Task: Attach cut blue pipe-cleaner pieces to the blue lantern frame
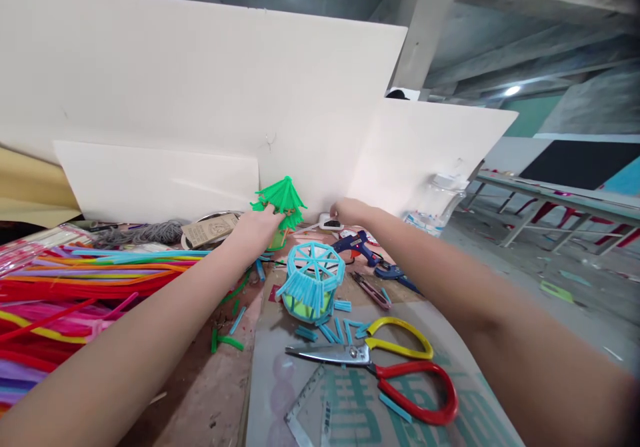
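Note:
My left hand (260,228) reaches to the back of the table, its fingers closed on a green pipe-cleaner tree (285,197) with layered, drooping tiers. My right hand (353,211) is further right, by the white board, its fingers curled down at a small white box (329,221) with a dark face, perhaps a power socket. What those fingers grip is hidden. Between my arms stands a round blue pipe-cleaner model (313,280) with a spoked top and a light green base. A blue glue gun (360,245) lies behind it, near my right forearm.
Large scissors (373,355) with yellow and red handles lie on the cardboard, beside a clear set square (310,410) and blue offcuts. A pink cutter (371,290) lies behind. Coloured pipe cleaners (95,280) fill the left. A plastic bottle (437,200) stands at right.

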The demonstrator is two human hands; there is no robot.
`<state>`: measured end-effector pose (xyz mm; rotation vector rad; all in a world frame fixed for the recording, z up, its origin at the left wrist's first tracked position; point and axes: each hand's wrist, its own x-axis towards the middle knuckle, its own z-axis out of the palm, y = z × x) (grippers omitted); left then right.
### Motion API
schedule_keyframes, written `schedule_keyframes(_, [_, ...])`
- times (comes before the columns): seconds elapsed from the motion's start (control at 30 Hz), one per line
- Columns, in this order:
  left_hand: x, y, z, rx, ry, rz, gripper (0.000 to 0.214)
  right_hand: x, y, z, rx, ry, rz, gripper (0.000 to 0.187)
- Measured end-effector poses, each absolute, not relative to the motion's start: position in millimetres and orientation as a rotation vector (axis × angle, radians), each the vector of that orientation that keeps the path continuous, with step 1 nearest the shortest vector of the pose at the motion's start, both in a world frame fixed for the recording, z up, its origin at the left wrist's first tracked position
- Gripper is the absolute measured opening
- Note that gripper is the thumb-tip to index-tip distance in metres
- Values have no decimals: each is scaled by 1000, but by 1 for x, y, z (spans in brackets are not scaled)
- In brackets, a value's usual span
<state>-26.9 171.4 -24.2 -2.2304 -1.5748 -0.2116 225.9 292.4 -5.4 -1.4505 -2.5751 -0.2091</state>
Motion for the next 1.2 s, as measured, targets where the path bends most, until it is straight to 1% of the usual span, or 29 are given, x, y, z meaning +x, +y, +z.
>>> schedule_keyframes(0.1, [-31,175,-25,-2259,-1617,-170,42,240,286,16,-1601,-2501,-308,21])
schedule_keyframes(0.17, [-34,177,-25,-2237,-1643,-182,40,252,278,30,-1671,-2409,-369,27])
schedule_keyframes(0.37, [-34,169,-20,-2206,-1655,-211,31,297,247,51,-1756,-2145,-396,30])
schedule_keyframes(0.53, [-21,161,-21,-2236,-1616,-229,38,330,216,53,-1757,-1933,-338,32])
schedule_keyframes(0.6, [-17,157,-22,-2245,-1621,-247,40,339,203,51,-1684,-1837,-222,32])
schedule_keyframes(0.7, [-18,151,-21,-2276,-1632,-279,41,347,181,44,-1387,-1641,64,27])
schedule_keyframes(0.77, [-22,146,-17,-2299,-1642,-312,37,348,166,41,-1163,-1544,205,21])
schedule_keyframes(0.83, [-29,140,-7,-2296,-1673,-378,31,346,151,39,-994,-1510,286,19])
schedule_keyframes(0.87, [-33,135,-1,-2271,-1706,-437,31,345,144,40,-936,-1516,313,19])
schedule_keyframes(0.9, [-36,129,7,-2237,-1752,-561,35,344,137,40,-894,-1531,331,20])
schedule_keyframes(0.97, [-41,114,25,-2309,-1825,-1412,45,341,125,41,-849,-1567,354,21])
schedule_keyframes(1.0, [-43,106,34,-2337,-1800,-1810,54,340,121,42,-837,-1583,361,21])
schedule_keyframes(1.03, [-44,96,42,-2326,-1807,-2122,65,340,117,42,-823,-1598,365,22])
schedule_keyframes(1.07, [-44,87,50,-2295,-1812,-2361,75,340,115,41,-804,-1613,363,22])
schedule_keyframes(1.13, [-43,70,60,-2322,-1743,-2603,80,339,111,41,-756,-1645,346,21])
schedule_keyframes(1.2, [-41,57,63,-2356,-1710,-2620,73,339,107,43,-732,-1679,309,19])
